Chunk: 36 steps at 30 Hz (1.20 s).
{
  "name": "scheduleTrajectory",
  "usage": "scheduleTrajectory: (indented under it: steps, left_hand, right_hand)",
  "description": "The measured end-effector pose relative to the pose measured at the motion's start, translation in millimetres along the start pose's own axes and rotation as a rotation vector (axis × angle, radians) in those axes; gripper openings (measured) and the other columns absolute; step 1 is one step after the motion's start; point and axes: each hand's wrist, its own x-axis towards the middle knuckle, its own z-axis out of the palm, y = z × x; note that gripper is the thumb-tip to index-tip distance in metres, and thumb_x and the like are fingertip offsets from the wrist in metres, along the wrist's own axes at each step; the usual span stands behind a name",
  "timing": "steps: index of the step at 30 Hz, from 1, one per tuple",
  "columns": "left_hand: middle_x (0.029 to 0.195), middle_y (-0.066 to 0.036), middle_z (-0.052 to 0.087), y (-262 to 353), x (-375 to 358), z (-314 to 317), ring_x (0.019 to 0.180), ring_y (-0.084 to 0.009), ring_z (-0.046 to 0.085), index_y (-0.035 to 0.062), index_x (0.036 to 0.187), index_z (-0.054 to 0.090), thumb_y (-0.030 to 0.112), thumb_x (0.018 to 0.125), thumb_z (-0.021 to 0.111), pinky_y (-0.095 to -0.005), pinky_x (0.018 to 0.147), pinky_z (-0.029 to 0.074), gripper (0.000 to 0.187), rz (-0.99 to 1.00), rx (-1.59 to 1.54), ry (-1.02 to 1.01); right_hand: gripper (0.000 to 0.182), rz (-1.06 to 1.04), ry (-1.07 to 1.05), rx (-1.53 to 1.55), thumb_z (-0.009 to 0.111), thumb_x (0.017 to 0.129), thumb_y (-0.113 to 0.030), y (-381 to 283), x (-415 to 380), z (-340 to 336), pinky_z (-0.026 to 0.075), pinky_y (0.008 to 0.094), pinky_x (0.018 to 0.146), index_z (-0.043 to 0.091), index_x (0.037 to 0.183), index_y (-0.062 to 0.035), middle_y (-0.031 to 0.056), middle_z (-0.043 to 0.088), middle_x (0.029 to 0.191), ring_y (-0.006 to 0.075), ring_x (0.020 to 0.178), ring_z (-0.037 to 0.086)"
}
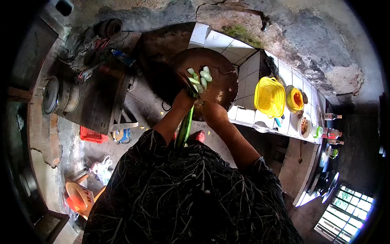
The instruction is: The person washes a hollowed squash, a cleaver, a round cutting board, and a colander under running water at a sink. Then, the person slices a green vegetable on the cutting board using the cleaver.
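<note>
Two hands are working at a round dark chopping board (217, 83). The left hand (183, 99) is wrapping closed around a long green stalk (185, 128), which is trailing back toward the body so its pale end is lying out on the board where the cut falls. The right hand (213, 112) is sitting just beside it at the board's near edge; whether it is gripping a knife I cannot tell, since the fingers are turning away from the camera. Slanted pale green slices (201, 77) are collecting beyond the hands, near the middle of the board, clear of the cutting spot. The board is resting on the corner of a white tiled table (243, 67). Along that table are standing a yellow basket (269, 96), bowls and a few bottles. A metal pot (53, 95) is sitting at the left, a red crate (92, 135) is lying on the concrete floor, and rough, flaking walls are closing the room in.
</note>
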Motion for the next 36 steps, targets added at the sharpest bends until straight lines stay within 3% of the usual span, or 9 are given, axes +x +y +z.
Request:
scheduleTrajectory:
  steps: [3,5,9,11,17,21,30,35,36]
  left_hand:
    - [0.098,-0.024,0.058,-43,16,26,0.096,-0.0379,0.056,-0.0028,0.098,0.055,0.039,0.068,0.068,-0.0436,0.077,0.046,0.053,0.131,0.090,0.104]
    - [0.097,-0.024,0.058,-31,13,19,0.095,-0.0384,0.056,-0.0050,0.099,0.053,0.039,0.067,0.068,-0.0439,0.076,0.046,0.056,0.077,0.019,0.112]
    - [0.096,-0.024,0.058,-48,27,28,0.093,-0.0389,0.056,-0.0048,0.099,0.053,0.038,0.066,0.069,-0.0440,0.076,0.046,0.056,0.016,0.095,0.091]
    - [0.098,-0.025,0.058,-47,20,25,0.093,-0.0398,0.056,-0.0040,0.099,0.053,0.039,0.067,0.068,-0.0441,0.076,0.046,0.056,0.246,0.014,0.172]
    - [0.093,-0.025,0.059,-26,7,12,0.089,-0.0402,0.057,-0.0041,0.098,0.053,0.033,0.068,0.066,-0.0454,0.071,0.046,0.049,0.174,-0.043,0.149]
    - [0.090,-0.024,0.060,-4,-3,0,0.087,-0.0414,0.056,-0.0038,0.096,0.054,0.031,0.068,0.066,-0.0451,0.070,0.046,0.046,0.104,-0.048,0.078]
    - [0.093,-0.025,0.059,-26,7,12,0.091,-0.0399,0.056,-0.0029,0.095,0.055,0.030,0.067,0.069,-0.0437,0.073,0.046,0.045,0.092,-0.005,0.097]
    - [0.088,-0.025,0.059,-17,5,7,0.088,-0.0396,0.057,-0.0030,0.090,0.056,0.028,0.066,0.070,-0.0454,0.071,0.047,0.042,0.125,-0.074,0.097]
    - [0.092,-0.023,0.058,-21,2,7,0.090,-0.0390,0.056,-0.0002,0.096,0.051,0.023,0.066,0.070,-0.0446,0.073,0.047,0.043,0.201,0.010,0.097]
  right_hand:
    - [0.028,0.043,0.134,-0.012,0.051,0.080,-0.013,-15,-8,-29,0.051,0.0298,0.059,0.058,0.103,0.0003,0.0150,0.060,0.099,0.0247,0.073,0.063]
    - [0.025,0.050,-0.257,0.002,0.052,0.081,-0.018,0,-1,-10,0.053,0.0365,0.061,0.058,0.104,-0.0090,0.0153,0.063,0.089,0.0310,0.077,0.064]
    - [0.022,0.219,-0.125,0.234,0.055,0.079,-0.017,-11,-8,-46,0.053,0.0361,0.058,0.061,0.098,-0.0071,0.0140,0.064,0.085,0.0287,0.074,0.065]
    - [0.017,0.034,-0.136,-0.049,0.052,0.078,-0.012,-16,-15,-53,0.051,0.0331,0.053,0.061,0.089,-0.0033,0.0115,0.062,0.073,0.0248,0.064,0.063]
    - [0.017,0.066,-0.009,-0.053,0.051,0.079,-0.013,-16,-13,-35,0.051,0.0335,0.052,0.062,0.088,-0.0038,0.0123,0.061,0.071,0.0258,0.064,0.063]
    - [0.021,0.019,-0.087,-0.012,0.055,0.077,-0.014,-2,-10,-36,0.053,0.0353,0.054,0.062,0.094,-0.0029,0.0141,0.064,0.083,0.0269,0.070,0.065]
    - [0.017,0.020,-0.086,0.086,0.050,0.078,-0.014,-8,-12,-40,0.050,0.0360,0.052,0.061,0.084,-0.0022,0.0133,0.061,0.069,0.0264,0.061,0.061]
    - [0.016,-0.166,-0.100,-0.197,0.050,0.078,-0.013,4,-9,-16,0.050,0.0375,0.055,0.062,0.078,-0.0021,0.0128,0.061,0.069,0.0277,0.060,0.062]
    - [0.017,-0.004,-0.117,0.077,0.049,0.078,-0.012,5,-8,-16,0.051,0.0387,0.057,0.062,0.077,-0.0010,0.0133,0.061,0.070,0.0301,0.065,0.062]
